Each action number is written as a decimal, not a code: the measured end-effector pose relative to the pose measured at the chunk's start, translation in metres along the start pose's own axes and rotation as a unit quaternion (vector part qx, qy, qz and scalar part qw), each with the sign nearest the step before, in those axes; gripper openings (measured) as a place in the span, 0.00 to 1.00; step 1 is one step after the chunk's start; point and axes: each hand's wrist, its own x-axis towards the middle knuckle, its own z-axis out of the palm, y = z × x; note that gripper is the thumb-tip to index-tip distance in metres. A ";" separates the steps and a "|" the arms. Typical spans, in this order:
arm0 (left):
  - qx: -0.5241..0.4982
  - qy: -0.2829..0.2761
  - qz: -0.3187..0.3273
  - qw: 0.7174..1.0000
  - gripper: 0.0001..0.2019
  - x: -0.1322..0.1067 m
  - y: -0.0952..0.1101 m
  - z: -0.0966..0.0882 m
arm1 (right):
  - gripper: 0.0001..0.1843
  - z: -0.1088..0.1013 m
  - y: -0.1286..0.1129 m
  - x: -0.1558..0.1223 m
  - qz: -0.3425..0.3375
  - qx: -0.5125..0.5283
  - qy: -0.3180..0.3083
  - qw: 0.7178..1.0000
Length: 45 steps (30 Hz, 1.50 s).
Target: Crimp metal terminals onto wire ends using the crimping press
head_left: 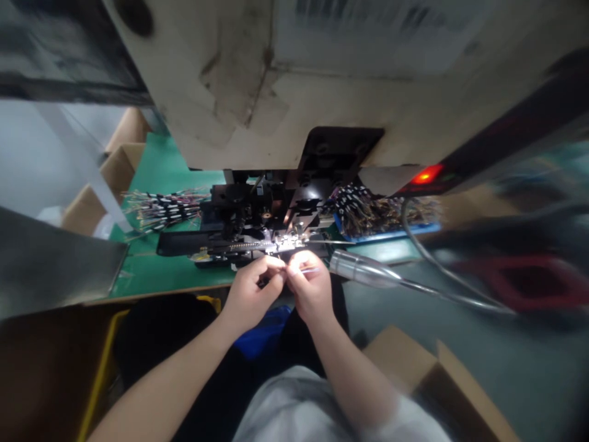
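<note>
In the head view, my left hand (253, 291) and my right hand (311, 287) meet fingertip to fingertip just in front of a lit machine head. Thumb and forefinger of my right hand pinch a thin pale wire (311, 270), whose short length shows across the fingers. My left hand is closed in a pinch at the same spot; what lies between its fingertips is too small to make out. Right behind the fingers is the bright metal working area (288, 240) of the terminal crimping machine (239, 212).
A gooseneck lamp (365, 269) reaches in from the right, near my right hand. Wire bundles (168, 209) lie on the green tabletop (156, 161) at left. More wire bundles (359, 212) sit in a blue tray (391, 234). An open cardboard box (400, 356) stands lower right.
</note>
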 end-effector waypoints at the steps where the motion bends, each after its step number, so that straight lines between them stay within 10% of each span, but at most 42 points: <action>1: -0.013 -0.004 -0.007 1.000 0.06 0.000 0.000 0.001 | 0.10 0.001 -0.002 0.000 -0.003 0.006 0.011 1.000; 15: -0.125 -0.039 -0.056 0.990 0.07 0.002 -0.001 0.004 | 0.09 -0.003 -0.017 0.003 0.005 0.023 -0.052 0.998; 25: 0.079 0.017 0.021 0.997 0.07 0.002 0.003 0.001 | 0.03 0.000 -0.012 -0.002 -0.079 -0.118 0.073 0.987; 31: 0.166 0.062 0.067 0.982 0.07 0.001 0.001 0.007 | 0.11 -0.002 -0.006 0.000 -0.172 -0.121 0.036 0.977; 45: 0.242 0.112 0.117 0.957 0.07 0.000 -0.002 0.011 | 0.11 -0.005 -0.003 0.004 -0.120 -0.135 0.048 0.982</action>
